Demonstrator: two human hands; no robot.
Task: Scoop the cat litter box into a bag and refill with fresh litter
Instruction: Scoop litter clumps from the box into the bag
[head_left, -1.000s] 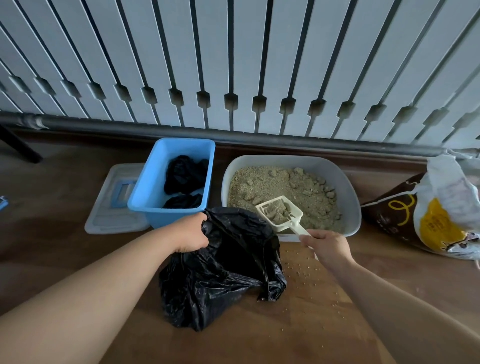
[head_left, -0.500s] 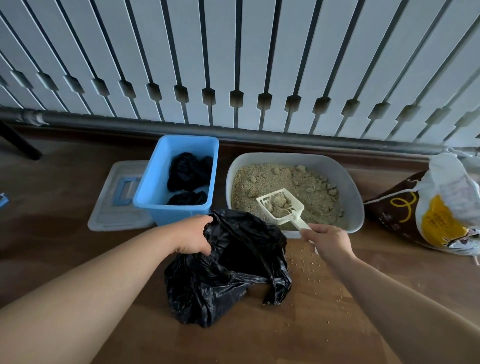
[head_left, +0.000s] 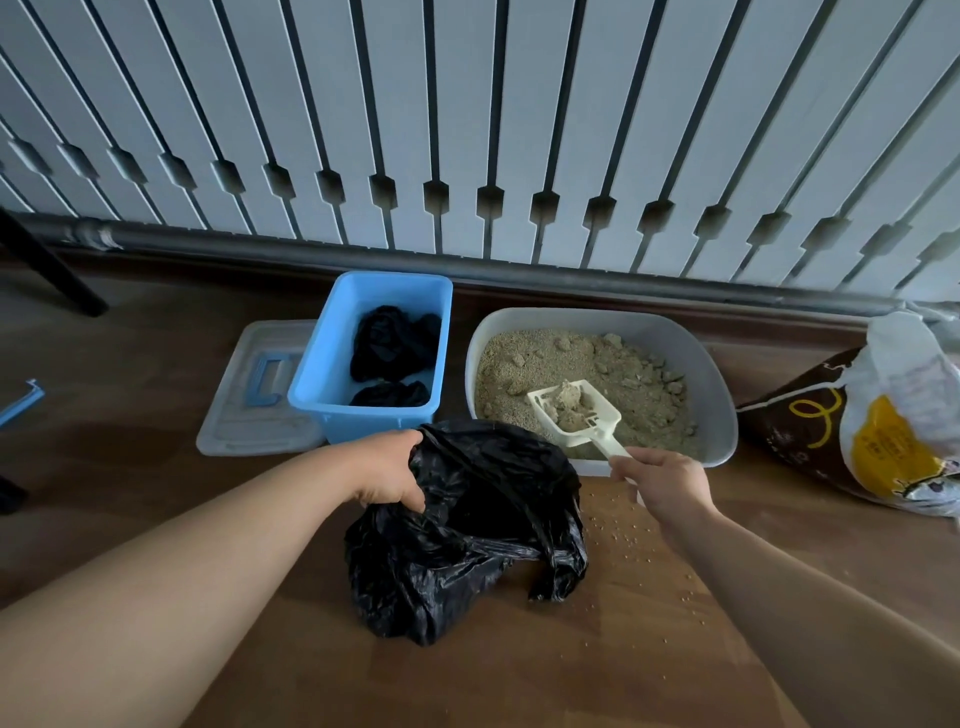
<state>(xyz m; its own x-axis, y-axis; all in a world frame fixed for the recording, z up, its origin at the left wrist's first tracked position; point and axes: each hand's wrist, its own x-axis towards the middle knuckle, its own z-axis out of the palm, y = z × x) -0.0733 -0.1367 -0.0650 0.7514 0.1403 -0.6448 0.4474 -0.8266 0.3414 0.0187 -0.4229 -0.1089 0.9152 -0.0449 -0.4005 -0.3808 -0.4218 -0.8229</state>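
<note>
A grey litter box (head_left: 719, 384) full of beige litter with clumps sits on the wooden floor by the wall. My right hand (head_left: 662, 480) grips the handle of a cream slotted scoop (head_left: 574, 418), which carries a few clumps above the box's near edge. A black plastic bag (head_left: 467, 535) lies crumpled on the floor in front of the box. My left hand (head_left: 389, 470) holds the bag's left rim, keeping its mouth open. A brown, white and yellow litter sack (head_left: 872, 421) lies at the right.
A blue plastic bin (head_left: 332, 364) holding black bags stands left of the litter box, with a clear lid (head_left: 249, 405) flat beside it. Loose litter grains (head_left: 623, 525) dot the floor near my right wrist. A white slatted radiator (head_left: 467, 130) and a grey pipe line the wall.
The scoop has lifted slightly and shifted over the box's near edge, still carrying clumps. My left hand keeps its hold on the bag rim.
</note>
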